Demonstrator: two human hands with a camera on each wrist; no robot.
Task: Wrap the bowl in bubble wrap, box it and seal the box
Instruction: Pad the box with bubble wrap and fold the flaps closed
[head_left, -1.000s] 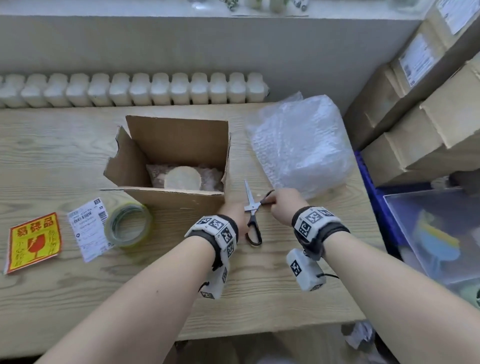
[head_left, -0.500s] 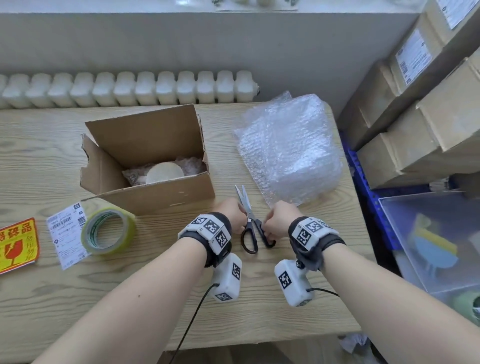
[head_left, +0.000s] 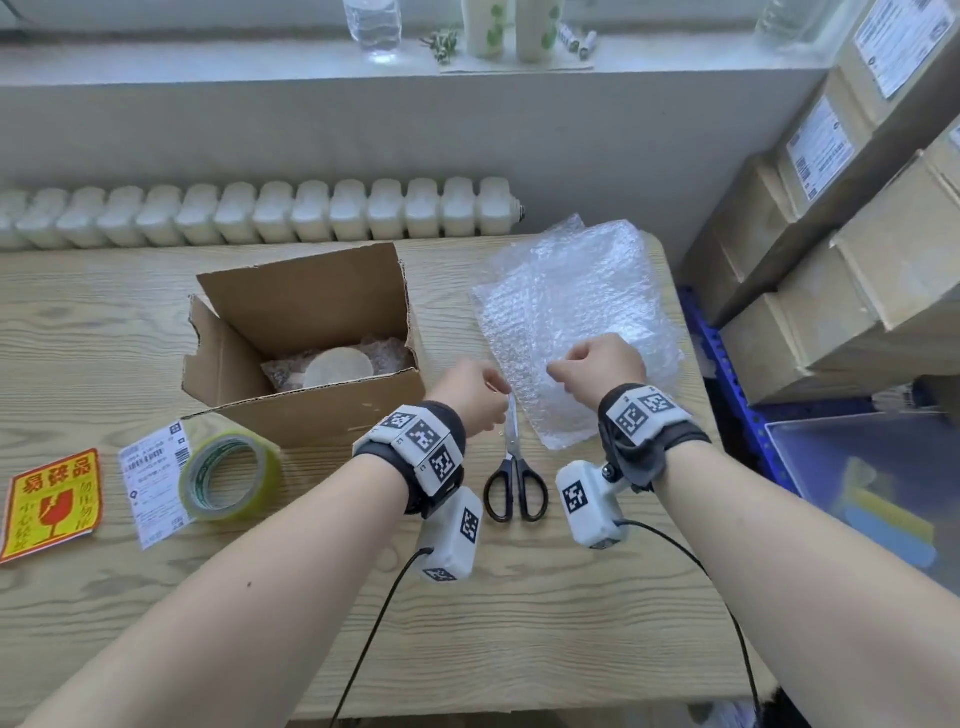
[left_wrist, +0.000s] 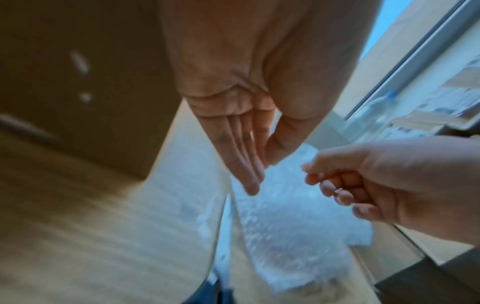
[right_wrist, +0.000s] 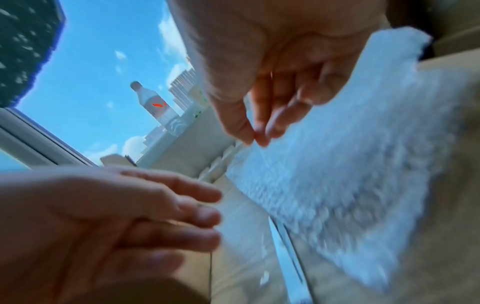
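Bowl (head_left: 337, 368): pale and round, seated inside the open cardboard box (head_left: 306, 400) on the tabletop (head_left: 104, 322), with crinkled wrap visible around it. Whether it is fully wrapped cannot be told from here.

Bubble wrap (head_left: 576, 322): a loose sheet lying flat to the right of the box, its near edge just beside the scissors (head_left: 515, 483).

Left hand (head_left: 475, 389): over the scissor blades, fingers straight and together in the wrist view, grip released, holding nothing. Right hand (head_left: 597, 364): over the near part of the sheet, thumb and fingertips drawn together; whether they pinch the film cannot be told through the blur.

Handling judgement: the sheet is very light, limp and slippery; take it at an edge or corner with a pinch. The bowl looks breakable; lift it from beneath, both hands.

Tape roll (head_left: 228, 478) lies left of the box, untouched
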